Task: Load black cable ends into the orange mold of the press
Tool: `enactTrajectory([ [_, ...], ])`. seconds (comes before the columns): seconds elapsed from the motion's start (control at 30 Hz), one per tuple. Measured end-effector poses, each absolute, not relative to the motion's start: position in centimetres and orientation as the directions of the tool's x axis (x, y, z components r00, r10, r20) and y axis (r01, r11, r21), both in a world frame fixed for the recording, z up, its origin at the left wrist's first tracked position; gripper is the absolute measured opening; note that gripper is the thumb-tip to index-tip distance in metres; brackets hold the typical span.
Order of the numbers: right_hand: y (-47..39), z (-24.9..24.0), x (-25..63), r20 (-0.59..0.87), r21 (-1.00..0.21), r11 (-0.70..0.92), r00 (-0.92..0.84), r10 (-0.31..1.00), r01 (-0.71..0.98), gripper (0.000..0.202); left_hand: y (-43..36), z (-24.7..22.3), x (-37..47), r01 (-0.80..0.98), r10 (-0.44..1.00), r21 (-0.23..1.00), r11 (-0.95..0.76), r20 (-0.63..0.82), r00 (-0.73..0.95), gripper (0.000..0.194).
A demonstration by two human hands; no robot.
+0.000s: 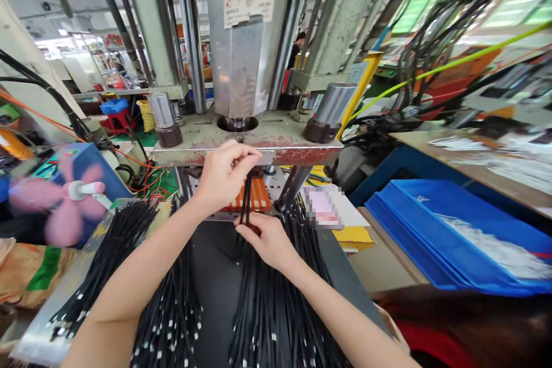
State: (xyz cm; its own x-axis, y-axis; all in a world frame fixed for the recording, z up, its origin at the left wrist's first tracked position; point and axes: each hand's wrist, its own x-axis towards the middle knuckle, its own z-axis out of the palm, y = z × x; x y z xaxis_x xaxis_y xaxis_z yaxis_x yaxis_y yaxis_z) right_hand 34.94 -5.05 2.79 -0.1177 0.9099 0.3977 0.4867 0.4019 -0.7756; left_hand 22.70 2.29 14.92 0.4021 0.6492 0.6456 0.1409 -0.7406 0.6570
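In the head view my left hand (225, 173) is closed in a pinch in front of the press plate. Black flat cables (246, 198) run down from it, at least two of them, side by side. Lower down, the fingers and thumb of my right hand (269, 241) close around the same strands. Behind them lies an orange-brown mould block (261, 192) on the press bed. Under my right forearm spreads a thick bundle of black cables (276, 305) with small silver ends. A second cable bundle (170, 310) lies beside my left forearm. The cables' upper ends are hidden by my left hand.
The upper press plate (276, 152) sits just above my hands, between steel columns. A third cable bundle (107, 259) lies on the metal surface at left, near a pink fan (71, 192). Blue trays (409, 201) with white pieces stand at right. Papers (328, 207) lie beside the press.
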Motion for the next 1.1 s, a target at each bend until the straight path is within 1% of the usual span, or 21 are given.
enactTrajectory([
  [0.07, -2.9, 2.0, 34.7, 0.414, -0.733, 0.418, -0.136, 0.900, 0.537, 0.016, 2.8, 15.6, 22.1, 0.142, 0.554, 0.542, -0.828, 0.754, 0.354, 0.016],
  [0.1, -1.6, 1.9, 34.6, 0.413, -0.730, 0.408, -0.121, 0.902, 0.548, 0.019, 3.0, 15.8, 21.8, 0.123, 0.488, 0.478, -0.870, 0.794, 0.361, 0.015],
  [0.17, 1.4, 1.9, 34.6, 0.401, -0.740, 0.355, -0.049, 0.915, 0.571, 0.022, 3.1, 15.6, 21.3, 0.063, 0.352, 0.358, -0.931, 0.843, 0.407, 0.013],
  [0.2, 2.9, 2.0, 34.7, 0.395, -0.745, 0.323, -0.005, 0.919, 0.584, 0.024, 3.1, 15.1, 20.9, 0.042, 0.312, 0.326, -0.945, 0.851, 0.422, 0.011],
  [0.23, 4.3, 2.1, 34.7, 0.389, -0.747, 0.295, 0.032, 0.920, 0.596, 0.025, 3.2, 14.3, 20.6, 0.040, 0.314, 0.328, -0.944, 0.854, 0.414, 0.012],
  [0.3, 6.6, 2.3, 34.9, 0.376, -0.744, 0.255, 0.072, 0.924, 0.617, 0.028, 3.6, 11.7, 19.7, 0.108, 0.425, 0.417, -0.903, 0.825, 0.373, 0.022],
  [0.33, 7.5, 2.3, 35.0, 0.365, -0.745, 0.242, 0.076, 0.928, 0.622, 0.028, 3.9, 10.2, 19.2, 0.173, 0.500, 0.470, -0.865, 0.784, 0.368, 0.026],
  [0.37, 8.1, 2.3, 35.0, 0.354, -0.744, 0.232, 0.074, 0.932, 0.627, 0.028, 4.2, 8.5, 18.6, 0.252, 0.548, 0.487, -0.837, 0.727, 0.415, 0.024],
  [0.4, 8.6, 2.2, 35.1, 0.341, -0.740, 0.220, 0.073, 0.937, 0.636, 0.028, 4.6, 7.0, 18.1, 0.329, 0.563, 0.458, -0.826, 0.652, 0.507, 0.022],
  [0.43, 8.9, 2.2, 35.1, 0.327, -0.734, 0.206, 0.071, 0.942, 0.647, 0.028, 4.9, 5.5, 17.5, 0.385, 0.550, 0.394, -0.834, 0.560, 0.619, 0.022],
  [0.5, 9.2, 2.1, 35.2, 0.296, -0.718, 0.180, 0.060, 0.953, 0.673, 0.027, 5.1, 3.3, 16.4, 0.418, 0.477, 0.234, -0.878, 0.352, 0.805, 0.032],
  [0.57, 9.2, 2.2, 35.2, 0.265, -0.695, 0.164, 0.038, 0.964, 0.701, 0.025, 5.0, 2.2, 15.7, 0.408, 0.424, 0.118, -0.905, 0.205, 0.882, 0.046],
  [0.6, 9.2, 2.3, 35.3, 0.252, -0.681, 0.160, 0.024, 0.967, 0.714, 0.024, 4.8, 2.0, 15.5, 0.413, 0.421, 0.081, -0.907, 0.160, 0.893, 0.050],
  [0.67, 9.3, 2.6, 35.4, 0.234, -0.655, 0.155, 0.004, 0.972, 0.739, 0.022, 4.7, 2.2, 15.5, 0.443, 0.446, 0.052, -0.895, 0.107, 0.889, 0.054],
  [0.8, 9.0, 3.0, 35.7, 0.235, -0.602, 0.128, 0.023, 0.972, 0.788, 0.021, 6.2, 3.6, 16.7, 0.546, 0.550, 0.114, -0.830, 0.011, 0.835, 0.051],
  [0.9, 7.6, 3.1, 35.7, 0.278, -0.546, 0.119, 0.046, 0.960, 0.829, 0.025, 8.7, 4.5, 18.2, 0.613, 0.610, 0.165, -0.772, -0.076, 0.789, 0.057],
  [0.93, 6.9, 2.9, 35.6, 0.290, -0.523, 0.135, 0.027, 0.957, 0.842, 0.025, 9.6, 4.6, 18.8, 0.637, 0.630, 0.173, -0.751, -0.102, 0.770, 0.058],
  [1.0, 5.4, 2.4, 35.4, 0.316, -0.452, 0.225, -0.081, 0.945, 0.863, 0.021, 11.2, 4.8, 19.8, 0.682, 0.669, 0.177, -0.710, -0.135, 0.731, 0.059],
  [1.1, 3.7, 1.2, 35.0, 0.345, -0.291, 0.381, -0.275, 0.897, 0.878, 0.020, 13.0, 4.8, 21.4, 0.736, 0.724, 0.177, -0.653, -0.141, 0.676, 0.056],
])
